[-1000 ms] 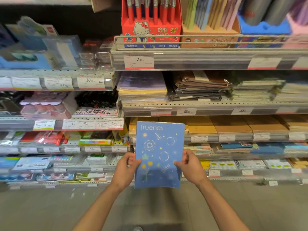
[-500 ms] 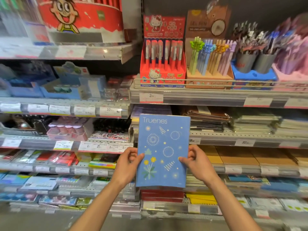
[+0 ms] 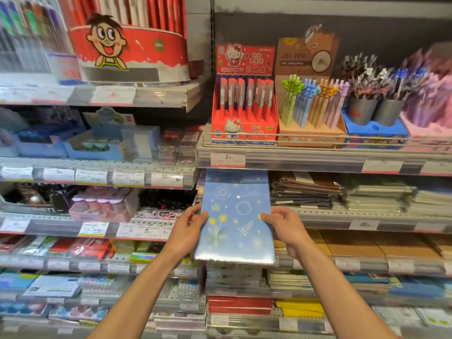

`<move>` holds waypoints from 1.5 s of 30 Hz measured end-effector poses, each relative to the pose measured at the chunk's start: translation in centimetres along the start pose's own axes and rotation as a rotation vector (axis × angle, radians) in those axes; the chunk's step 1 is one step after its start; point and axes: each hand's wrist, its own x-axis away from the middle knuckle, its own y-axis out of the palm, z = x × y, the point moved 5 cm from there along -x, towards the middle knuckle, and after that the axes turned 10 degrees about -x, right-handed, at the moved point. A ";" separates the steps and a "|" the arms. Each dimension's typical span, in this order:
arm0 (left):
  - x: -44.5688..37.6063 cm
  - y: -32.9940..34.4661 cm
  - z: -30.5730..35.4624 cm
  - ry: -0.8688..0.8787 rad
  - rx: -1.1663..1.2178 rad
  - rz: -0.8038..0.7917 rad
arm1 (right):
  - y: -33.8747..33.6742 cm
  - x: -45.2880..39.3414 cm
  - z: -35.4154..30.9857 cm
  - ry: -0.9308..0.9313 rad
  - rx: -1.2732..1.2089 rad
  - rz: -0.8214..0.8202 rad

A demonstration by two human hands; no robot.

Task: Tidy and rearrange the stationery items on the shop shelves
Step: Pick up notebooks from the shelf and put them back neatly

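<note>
Below the shelf edge (image 3: 318, 159) that carried the red cartoon-cat pen box (image 3: 244, 106), a blue notebook (image 3: 236, 216) with printed fireworks and yellow flowers was held up by both hands, its top edge tucked just under that edge and its cover tilted back toward the shelving. At the notebook's left side the left hand (image 3: 187, 231) gripped it, thumb on the cover and the fingers curled behind. At its right side the right hand (image 3: 286, 228) did the same, thumb pressing the cover near a flower, the other fingers hidden behind the book. Right of the notebook, on the shelf it was pointed into, lay a stack of brown and dark leather-look journals (image 3: 305, 192), and further right pale stacked exercise books (image 3: 381, 196). Under the notebook's lower edge sat flat piles of more books, among them a red pile (image 3: 239, 304) and a yellow one (image 3: 300, 308). Left of the notebook a pink box of small bottles (image 3: 102, 204) stood on the neighbouring bay. Above the notebook and right of the red pen box stood a brown gel-pen display (image 3: 310, 101) with pastel pens.
</note>
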 end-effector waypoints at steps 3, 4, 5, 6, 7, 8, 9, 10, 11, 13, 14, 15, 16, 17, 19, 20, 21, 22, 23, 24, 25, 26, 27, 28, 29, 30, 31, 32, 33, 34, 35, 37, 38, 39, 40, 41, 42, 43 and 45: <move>0.5 -1.0 -0.6 0.001 -0.007 -0.088 | 0.3 -1.0 -0.7 0.057 -0.068 0.020; 0.8 -1.2 -0.8 -0.001 -0.007 -0.108 | 0.4 -1.4 -0.9 0.073 -0.078 0.025; 1.1 -1.4 -0.9 -0.003 0.010 -0.132 | 0.6 -1.7 -1.0 0.082 -0.098 0.029; 1.4 -1.4 -0.8 -0.003 0.047 -0.160 | 0.7 -1.8 -1.2 0.087 -0.115 0.040; 1.7 -1.2 -0.5 -0.001 0.092 -0.182 | 0.9 -2.1 -1.5 0.091 -0.152 0.052; 1.9 -1.1 -0.2 0.005 0.138 -0.188 | 1.0 -2.2 -1.7 0.099 -0.192 0.072; 1.8 -1.1 0.2 0.012 0.178 -0.172 | 1.1 -2.4 -2.0 0.105 -0.246 0.087; 1.7 -1.1 0.6 0.017 0.214 -0.141 | 1.2 -2.5 -2.2 0.116 -0.289 0.096; 1.4 -1.1 1.0 0.019 0.249 -0.104 | 1.2 -2.5 -2.4 0.124 -0.327 0.097; 0.8 -1.2 1.5 0.011 0.325 -0.034 | 1.2 -2.0 -2.5 0.123 -0.341 0.056; 0.5 -1.2 1.5 0.005 0.355 -0.004 | 1.2 -1.4 -2.5 0.119 -0.311 0.018; 0.2 -1.2 1.5 -0.001 0.375 0.024 | 1.2 -0.6 -2.3 0.118 -0.291 -0.021; -0.1 -1.1 1.3 -0.007 0.378 0.050 | 1.1 0.1 -1.8 0.119 -0.289 -0.060; -0.2 -1.0 1.3 -0.007 0.374 0.070 | 1.1 0.9 -1.3 0.126 -0.308 -0.090; -0.6 -0.8 1.1 0.015 0.344 0.118 | 1.4 2.1 -0.6 0.108 -0.323 -0.106; -0.9 -0.8 1.1 0.031 0.318 0.142 | 1.5 2.1 -0.4 0.080 -0.297 -0.077; -1.2 -0.6 1.2 0.050 0.286 0.161 | 1.7 2.0 -0.6 0.052 -0.273 -0.041; -1.6 -0.5 1.4 0.069 0.246 0.175 | 1.9 1.4 -0.8 0.027 -0.251 -0.007; -2.1 -0.3 1.7 0.086 0.204 0.181 | 2.3 0.9 -1.1 0.013 -0.242 0.018; -2.6 -0.2 2.0 0.094 0.161 0.177 | 2.7 0.3 -1.4 -0.002 -0.237 0.036; -3.2 -0.2 2.2 0.096 0.119 0.167 | 3.0 -0.3 -1.7 -0.018 -0.225 0.052; -3.6 -0.2 2.5 0.098 0.071 0.153 | 3.3 -0.8 -2.0 -0.045 -0.197 0.069; -3.8 -0.2 2.6 0.106 0.021 0.133 | 3.5 -1.2 -2.2 -0.081 -0.140 0.088; -3.9 -0.3 2.6 0.122 -0.040 0.116 | 3.5 -1.2 -2.3 -0.128 -0.058 0.107; -3.8 -0.5 2.5 0.156 -0.118 0.120 | 3.4 -1.1 -2.4 -0.180 0.048 0.128; -3.4 -0.9 2.3 0.209 -0.218 0.160 | 3.1 -0.8 -2.4 -0.241 0.159 0.147; -2.8 -1.4 2.1 0.278 -0.320 0.228 | 2.8 -0.5 -2.2 -0.315 0.263 0.161; -2.1 -1.8 1.9 0.361 -0.408 0.306 | 2.5 -0.1 -2.1 -0.396 0.362 0.167; -1.5 -2.1 1.7 0.454 -0.494 0.371 | 2.4 0.1 -1.9 -0.481 0.455 0.169; -1.1 -2.0 1.6 0.553 -0.588 0.404 | 2.4 0.2 -1.8 -0.553 0.536 0.168; -0.8 -1.6 1.6 0.648 -0.683 0.403 | 2.6 0.1 -1.6 -0.602 0.597 0.161; -1.0 -0.8 1.4 0.780 -0.821 0.348 | 3.2 -0.4 -1.3 -0.640 0.656 0.152; -1.4 -0.5 1.4 0.802 -0.861 0.318 | 3.5 -0.6 -1.3 -0.641 0.664 0.157; -1.8 -0.4 1.5 0.800 -0.890 0.298 | 3.7 -1.0 -1.4 -0.639 0.663 0.166; -2.2 -0.3 1.5 0.788 -0.918 0.289 | 3.8 -1.3 -1.5 -0.637 0.663 0.175; -2.7 -0.3 1.5 0.773 -0.950 0.283 | 3.9 -1.7 -1.6 -0.634 0.664 0.184; -3.1 -0.2 1.5 0.761 -0.985 0.273 | 4.1 -2.1 -1.7 -0.629 0.669 0.192; -3.4 0.0 1.5 0.748 -1.016 0.259 | 4.3 -2.5 -1.9 -0.621 0.678 0.200; -3.8 0.4 1.4 0.733 -1.067 0.241 | 4.6 -3.3 -2.1 -0.597 0.704 0.202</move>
